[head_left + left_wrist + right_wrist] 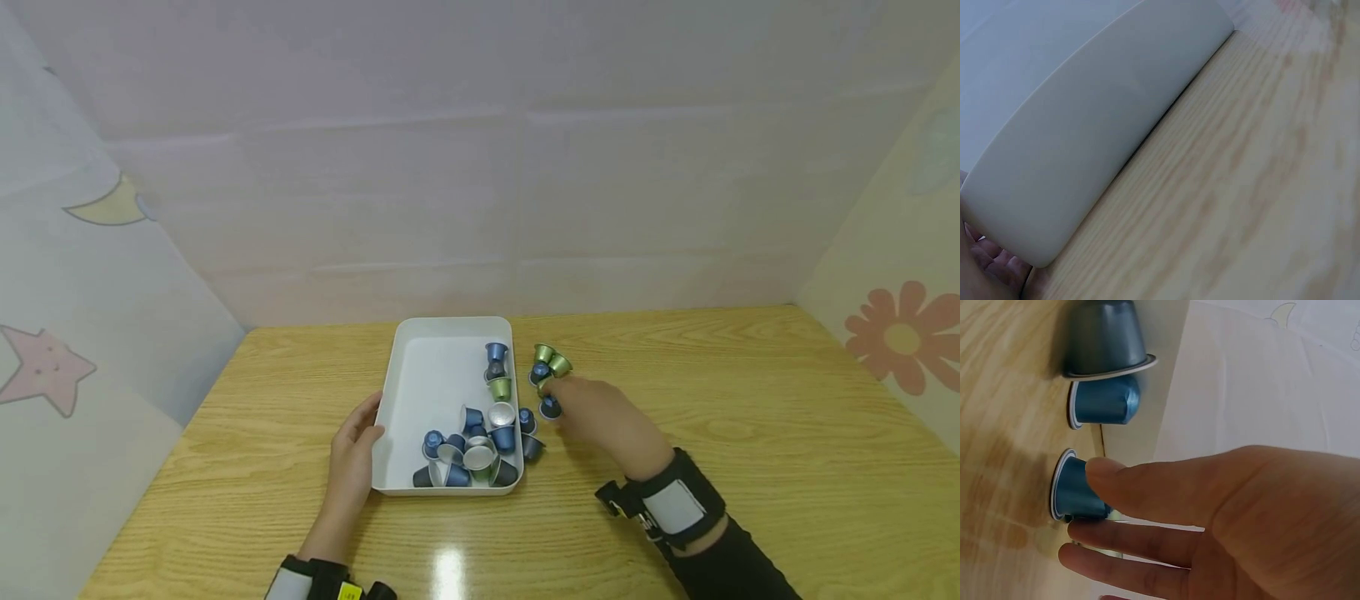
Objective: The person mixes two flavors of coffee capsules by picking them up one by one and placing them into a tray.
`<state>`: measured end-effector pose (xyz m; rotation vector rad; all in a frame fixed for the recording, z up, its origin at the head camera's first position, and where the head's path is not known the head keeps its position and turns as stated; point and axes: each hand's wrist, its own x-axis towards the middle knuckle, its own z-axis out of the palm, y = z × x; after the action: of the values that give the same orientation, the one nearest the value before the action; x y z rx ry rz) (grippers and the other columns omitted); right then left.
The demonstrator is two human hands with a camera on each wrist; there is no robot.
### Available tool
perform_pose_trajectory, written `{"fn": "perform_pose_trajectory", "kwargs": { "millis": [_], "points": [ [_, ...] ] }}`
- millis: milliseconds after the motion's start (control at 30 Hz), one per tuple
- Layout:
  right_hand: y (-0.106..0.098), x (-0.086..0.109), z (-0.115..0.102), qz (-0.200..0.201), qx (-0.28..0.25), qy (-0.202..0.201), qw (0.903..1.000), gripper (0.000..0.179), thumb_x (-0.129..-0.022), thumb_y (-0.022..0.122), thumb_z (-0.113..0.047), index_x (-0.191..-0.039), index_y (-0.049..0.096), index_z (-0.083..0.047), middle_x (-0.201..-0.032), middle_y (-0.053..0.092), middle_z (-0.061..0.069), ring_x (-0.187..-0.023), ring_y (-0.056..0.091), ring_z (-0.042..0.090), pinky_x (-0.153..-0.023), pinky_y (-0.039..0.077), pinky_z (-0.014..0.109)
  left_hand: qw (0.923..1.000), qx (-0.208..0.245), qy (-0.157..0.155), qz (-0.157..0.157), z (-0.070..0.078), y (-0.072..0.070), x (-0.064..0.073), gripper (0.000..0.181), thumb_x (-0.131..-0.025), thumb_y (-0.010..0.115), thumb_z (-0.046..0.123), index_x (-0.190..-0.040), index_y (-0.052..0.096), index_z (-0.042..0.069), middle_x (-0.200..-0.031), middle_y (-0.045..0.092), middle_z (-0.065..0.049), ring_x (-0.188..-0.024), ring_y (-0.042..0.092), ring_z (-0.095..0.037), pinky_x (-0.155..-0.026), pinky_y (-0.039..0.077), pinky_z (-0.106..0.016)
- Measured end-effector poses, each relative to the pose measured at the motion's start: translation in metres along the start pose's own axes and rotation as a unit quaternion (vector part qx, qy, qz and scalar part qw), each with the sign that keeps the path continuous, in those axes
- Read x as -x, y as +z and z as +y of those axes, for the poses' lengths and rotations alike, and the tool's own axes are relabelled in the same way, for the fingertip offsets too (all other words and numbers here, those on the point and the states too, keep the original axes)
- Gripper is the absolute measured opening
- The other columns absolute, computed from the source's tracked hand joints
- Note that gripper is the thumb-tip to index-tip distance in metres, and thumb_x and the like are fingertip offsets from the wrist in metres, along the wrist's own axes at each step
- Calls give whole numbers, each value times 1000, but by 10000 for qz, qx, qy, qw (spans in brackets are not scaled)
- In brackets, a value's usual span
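A white tray [427, 367] lies on the wooden table with several blue, green, grey and silver coffee capsules inside, mostly heaped at its near right. My left hand [351, 454] holds the tray's left edge; in the left wrist view its fingers [1000, 265] curl by the tray's corner. Right of the tray, my right hand [603, 417] pinches a dark blue coffee capsule [1079, 490] between thumb and fingers, its rim toward the tabletop. Close by, green capsules [559, 364] and a blue capsule [539, 372] lie beyond the fingertips, partly covered by the hand in the head view.
Against the tray's right wall sit another blue capsule [527, 420] and a dark grey capsule [533, 447]. The wooden table [742, 400] extends to both sides. A pale covered wall [517, 208] rises behind it, with decorated side walls at left and right.
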<state>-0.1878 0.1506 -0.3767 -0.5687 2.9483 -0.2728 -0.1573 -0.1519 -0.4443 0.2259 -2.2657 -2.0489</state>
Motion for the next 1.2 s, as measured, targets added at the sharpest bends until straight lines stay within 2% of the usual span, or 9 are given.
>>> {"fn": "perform_pose_trajectory", "kwargs": {
  "millis": [167,267,400,667,933,1100,1200],
  "points": [
    [4,-1,-1,-13,-50,25,10000,20,-80,70,-10,-99,63,-8,-85,62,1,-74,56,13,-65,48,33,10000,-20,18,23,-1,0,0,45,-93,38,4,-137,43,9,-138,44,-8,-125,41,-20,-96,36,-31],
    [6,-2,-1,26,-22,19,10000,16,-81,70,-10,-96,63,-8,-82,61,0,-71,53,12,-63,47,32,9999,7,156,54,-1,1,1,45,-92,38,3,-137,43,7,-138,44,-10,-125,41,-22,-98,34,-37],
    [8,-2,-1,86,3,10,10000,14,-82,68,-8,-95,64,-8,-82,62,0,-68,52,10,-60,46,30,9995,9,298,103,-1,2,2,45,-92,39,3,-136,44,5,-137,44,-15,-123,42,-26,-96,35,-37],
    [11,-2,0,262,111,-68,9996,10,-82,65,-3,-92,64,-6,-77,61,-2,-63,48,9,-55,43,26,9999,86,65,-30,0,1,0,45,-94,38,3,-138,42,7,-140,42,-11,-126,39,-22,-95,35,-30],
    [5,1,-1,196,205,-53,9996,5,-83,65,-4,-87,64,-7,-75,60,-2,-62,48,10,-56,43,27,9998,175,33,-71,3,1,2,45,-95,37,3,-140,39,8,-142,39,-11,-129,36,-21,-102,29,-40],
    [-1,3,-4,193,232,22,9995,4,-84,65,-11,-84,62,-8,-72,58,-2,-61,48,12,-56,43,29,9999,140,71,-60,2,1,1,45,-94,37,2,-139,41,7,-141,41,-12,-128,37,-22,-102,30,-41],
    [-4,2,-6,242,305,0,9992,5,-84,65,-13,-87,64,-8,-74,60,-1,-62,50,12,-56,44,31,9999,112,73,-41,1,1,1,45,-94,38,2,-138,41,7,-140,41,-12,-127,38,-22,-101,31,-41]
  ]
}}
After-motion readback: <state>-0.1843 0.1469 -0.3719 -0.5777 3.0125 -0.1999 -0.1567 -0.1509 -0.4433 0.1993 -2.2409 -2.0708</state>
